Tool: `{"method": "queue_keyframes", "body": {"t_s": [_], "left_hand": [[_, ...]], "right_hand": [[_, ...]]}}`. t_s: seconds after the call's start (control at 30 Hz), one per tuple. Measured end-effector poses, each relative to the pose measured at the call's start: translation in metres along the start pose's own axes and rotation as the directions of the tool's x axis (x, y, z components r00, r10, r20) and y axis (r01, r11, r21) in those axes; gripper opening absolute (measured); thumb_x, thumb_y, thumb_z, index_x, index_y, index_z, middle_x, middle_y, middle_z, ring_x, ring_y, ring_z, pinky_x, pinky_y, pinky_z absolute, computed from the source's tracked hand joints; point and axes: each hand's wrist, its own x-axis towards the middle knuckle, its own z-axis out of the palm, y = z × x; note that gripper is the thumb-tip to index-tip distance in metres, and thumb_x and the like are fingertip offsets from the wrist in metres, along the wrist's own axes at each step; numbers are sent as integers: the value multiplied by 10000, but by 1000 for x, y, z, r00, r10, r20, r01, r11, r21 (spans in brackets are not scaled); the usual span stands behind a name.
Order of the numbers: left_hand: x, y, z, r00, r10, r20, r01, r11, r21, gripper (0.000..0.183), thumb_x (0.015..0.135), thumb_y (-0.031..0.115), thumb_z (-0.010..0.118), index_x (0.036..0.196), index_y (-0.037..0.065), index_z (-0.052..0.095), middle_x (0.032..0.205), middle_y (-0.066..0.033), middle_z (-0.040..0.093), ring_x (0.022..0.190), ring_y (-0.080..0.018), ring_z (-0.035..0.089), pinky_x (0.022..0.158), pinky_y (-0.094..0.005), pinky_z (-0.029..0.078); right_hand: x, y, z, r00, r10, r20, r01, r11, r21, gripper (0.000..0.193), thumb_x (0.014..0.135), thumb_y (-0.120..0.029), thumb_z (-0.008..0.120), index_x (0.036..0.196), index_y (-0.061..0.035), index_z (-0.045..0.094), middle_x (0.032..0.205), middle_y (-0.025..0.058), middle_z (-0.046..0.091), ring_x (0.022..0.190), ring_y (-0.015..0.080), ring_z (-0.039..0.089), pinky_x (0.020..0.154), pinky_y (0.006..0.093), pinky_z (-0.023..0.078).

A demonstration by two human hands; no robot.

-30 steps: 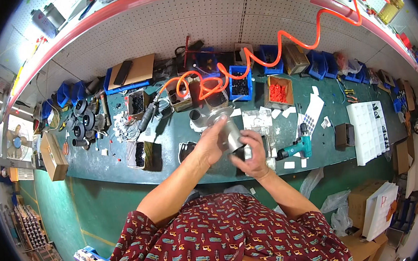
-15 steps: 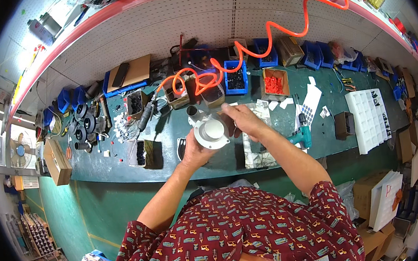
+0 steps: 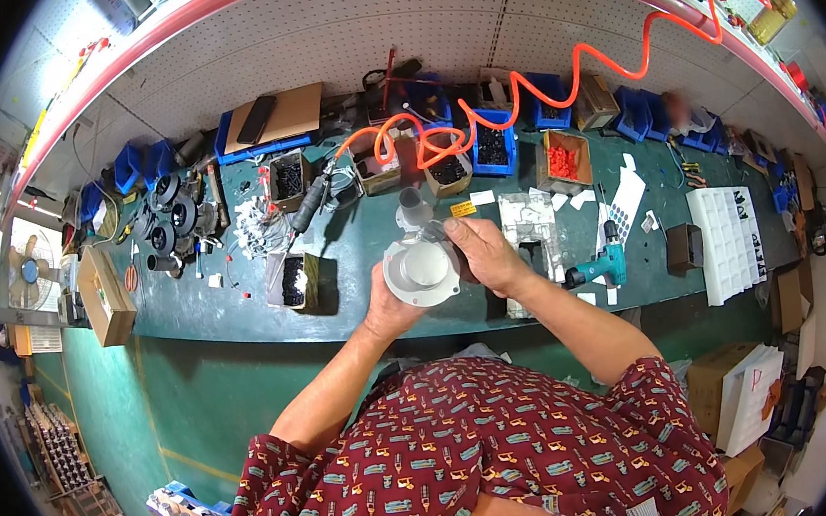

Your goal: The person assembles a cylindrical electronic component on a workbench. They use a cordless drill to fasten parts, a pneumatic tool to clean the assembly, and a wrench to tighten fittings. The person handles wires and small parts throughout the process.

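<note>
Both my hands hold up a silver metal housing (image 3: pixel 422 265) over the front of the bench. It has a round, raised centre, a flange with small lugs and a short pipe stub (image 3: pixel 414 208) pointing away from me. My left hand (image 3: pixel 388 306) grips the flange from the lower left, its fingers mostly hidden beneath. On the right side, my right hand (image 3: pixel 488 256) is closed against the housing, thumb along its upper edge. Something greyish and shiny shows by that thumb, too unclear to name. A pale metal fixture block (image 3: pixel 528 209) lies just right of my right hand.
A teal power drill (image 3: pixel 601 268) lies to the right, near a white compartment tray (image 3: pixel 720 246). Boxes of black parts (image 3: pixel 293 279) and red parts (image 3: pixel 563 162) stand around. An orange coiled hose (image 3: pixel 582 68) hangs across the back, near a black-handled tool (image 3: pixel 311 203).
My right hand has come down from beyond the housing's upper right to its edge, thumb now against it. The left hand keeps its grip. The whole view has shifted slightly.
</note>
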Motion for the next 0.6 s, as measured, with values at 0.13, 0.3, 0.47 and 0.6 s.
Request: {"method": "queue_keyframes", "body": {"t_s": [0.13, 0.3, 0.47, 0.6], "left_hand": [[5, 6, -45, 970, -205, 129, 229, 951, -207, 574, 756, 26, 822, 1289, 7, 611, 1236, -141, 689, 1174, -213, 649, 1019, -374, 513], [18, 24, -98, 1000, 29, -4, -27, 965, 260, 575, 747, 14, 778, 1303, 27, 632, 1255, -156, 651, 1219, -319, 613, 1082, -417, 461], [23, 61, -86, 984, 1, 179, -113, 779, 616, 613, 720, 178, 867, 1280, 68, 643, 1161, -141, 644, 1090, -345, 640, 909, -433, 527], [18, 58, -81, 985, 14, 170, -113, 802, 587, 554, 731, 187, 853, 1230, 68, 643, 1084, -144, 637, 987, -355, 652, 826, -446, 540]], "right_hand": [[7, -4, 10, 999, -52, -15, 49, 989, -138, 455, 1119, -417, 486, 963, -14, 628, 775, -25, 574, 703, 60, 490, 606, 255, 436], [14, -17, 29, 989, -131, -63, 113, 965, -238, 481, 1108, -471, 490, 912, -42, 586, 716, -22, 544, 589, 63, 498, 535, 251, 427], [19, -16, 35, 984, -179, -24, 159, 922, -354, 455, 1114, -433, 496, 887, -44, 567, 681, -37, 531, 581, 56, 489, 536, 256, 414], [19, -22, 25, 983, -176, 46, 182, 949, -259, 238, 1016, -236, 659, 1085, -8, 648, 908, 27, 613, 820, 63, 554, 720, 249, 509]]}}
